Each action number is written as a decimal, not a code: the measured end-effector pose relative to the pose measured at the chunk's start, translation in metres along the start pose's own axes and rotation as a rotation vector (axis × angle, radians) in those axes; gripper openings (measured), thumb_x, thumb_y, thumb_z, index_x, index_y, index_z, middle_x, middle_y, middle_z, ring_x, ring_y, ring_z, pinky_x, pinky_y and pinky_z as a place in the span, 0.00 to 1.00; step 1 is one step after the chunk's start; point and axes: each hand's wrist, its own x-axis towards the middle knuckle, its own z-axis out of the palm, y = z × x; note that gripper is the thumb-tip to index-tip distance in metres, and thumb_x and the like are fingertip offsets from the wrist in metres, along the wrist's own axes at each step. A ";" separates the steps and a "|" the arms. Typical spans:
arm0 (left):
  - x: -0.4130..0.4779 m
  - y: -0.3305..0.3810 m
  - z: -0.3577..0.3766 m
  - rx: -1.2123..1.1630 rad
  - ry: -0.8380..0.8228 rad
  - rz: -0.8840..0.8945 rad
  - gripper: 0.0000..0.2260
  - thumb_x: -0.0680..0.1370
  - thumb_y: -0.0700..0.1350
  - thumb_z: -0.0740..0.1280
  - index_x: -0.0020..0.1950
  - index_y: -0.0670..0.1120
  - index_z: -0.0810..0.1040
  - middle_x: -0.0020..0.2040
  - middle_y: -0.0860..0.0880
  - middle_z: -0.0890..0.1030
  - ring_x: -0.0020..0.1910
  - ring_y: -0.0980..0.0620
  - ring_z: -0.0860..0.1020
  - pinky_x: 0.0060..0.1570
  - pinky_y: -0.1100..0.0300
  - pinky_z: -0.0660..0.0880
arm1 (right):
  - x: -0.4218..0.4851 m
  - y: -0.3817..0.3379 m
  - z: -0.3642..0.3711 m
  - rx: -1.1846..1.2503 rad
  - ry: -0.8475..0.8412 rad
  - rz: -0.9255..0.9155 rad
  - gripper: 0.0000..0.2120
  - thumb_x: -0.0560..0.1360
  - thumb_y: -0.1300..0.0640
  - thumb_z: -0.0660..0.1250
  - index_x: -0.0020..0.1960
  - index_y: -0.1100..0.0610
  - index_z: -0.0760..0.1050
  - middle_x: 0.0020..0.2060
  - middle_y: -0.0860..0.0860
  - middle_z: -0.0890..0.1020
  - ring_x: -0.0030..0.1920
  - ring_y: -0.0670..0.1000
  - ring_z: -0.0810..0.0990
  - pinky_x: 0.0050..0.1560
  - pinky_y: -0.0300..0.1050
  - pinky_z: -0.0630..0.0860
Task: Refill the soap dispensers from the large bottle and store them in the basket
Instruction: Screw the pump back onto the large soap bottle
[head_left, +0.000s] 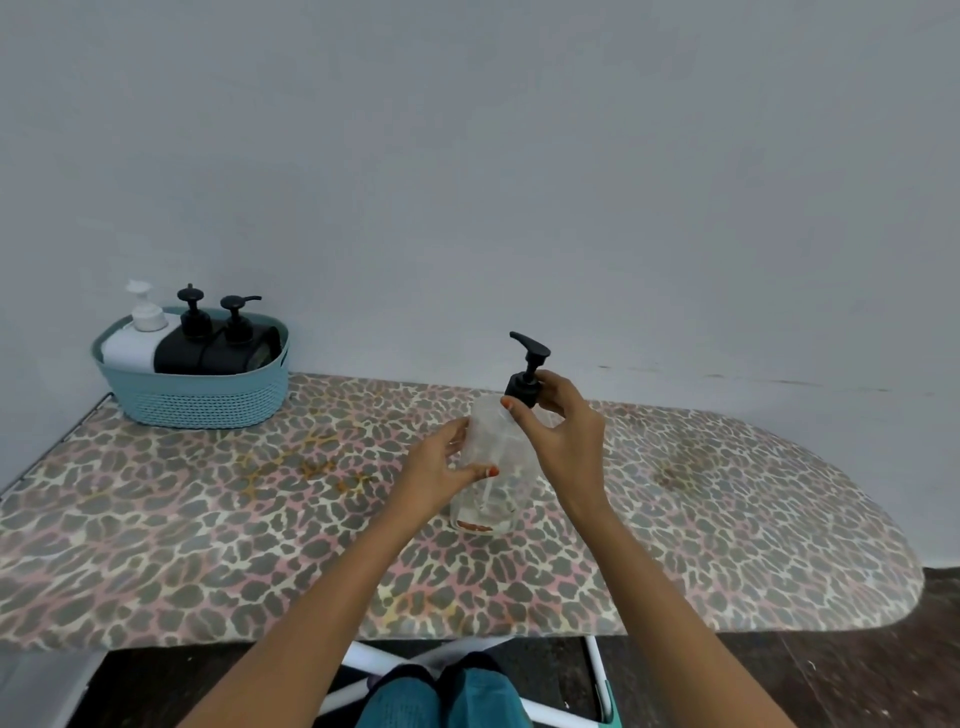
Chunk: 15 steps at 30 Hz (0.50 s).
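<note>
Two arms (332, 597) reach forward: left grip (441, 467) wraps the clear dispenser (493, 439), right grip (563, 431) pinches its pump (525, 376).

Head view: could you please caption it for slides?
Left hand holds clear dispenser; right hand grips its black pump.
</note>
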 end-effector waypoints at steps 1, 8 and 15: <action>0.000 0.000 0.000 0.000 -0.002 0.002 0.32 0.68 0.43 0.74 0.69 0.44 0.66 0.66 0.44 0.73 0.65 0.48 0.71 0.60 0.60 0.67 | -0.001 0.001 0.000 0.003 0.005 0.005 0.17 0.69 0.54 0.73 0.56 0.54 0.76 0.43 0.34 0.77 0.45 0.31 0.76 0.50 0.23 0.71; -0.001 -0.002 0.001 0.016 0.007 0.014 0.33 0.68 0.45 0.74 0.70 0.44 0.65 0.66 0.45 0.73 0.65 0.49 0.71 0.62 0.59 0.67 | 0.000 -0.001 0.005 0.059 -0.016 0.074 0.18 0.66 0.53 0.76 0.48 0.47 0.68 0.42 0.38 0.76 0.45 0.35 0.76 0.47 0.26 0.71; -0.002 -0.002 0.000 0.015 0.012 0.028 0.32 0.67 0.45 0.74 0.69 0.44 0.66 0.65 0.45 0.74 0.64 0.49 0.72 0.61 0.60 0.68 | 0.005 -0.007 -0.001 0.103 -0.197 0.119 0.22 0.71 0.57 0.71 0.60 0.48 0.64 0.52 0.34 0.72 0.52 0.33 0.74 0.52 0.24 0.70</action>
